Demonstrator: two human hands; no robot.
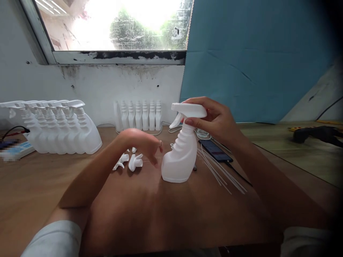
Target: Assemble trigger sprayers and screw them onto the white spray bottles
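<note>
A white spray bottle [180, 157] stands upright on the wooden table, with a white trigger sprayer head [191, 110] on its neck. My right hand [214, 116] is closed around the rear of that head, thumb on the near side and fingers behind. Just left of the bottle, my left hand [147, 145] hangs above the table, holding nothing, its fingers pointing down and apart. Under and beside its wrist lie loose trigger sprayer heads, one [135, 162] nearest the fingers and another [122, 161] further left. Parts of the heads behind are hidden by my wrist.
At left stands a row of white bottles with sprayer heads [64, 132]. Several headless bottles [145, 116] line the wall. Thin white tubes [218, 167] and a phone [215, 150] with a cable lie at right. A black object [316, 135] rests further right.
</note>
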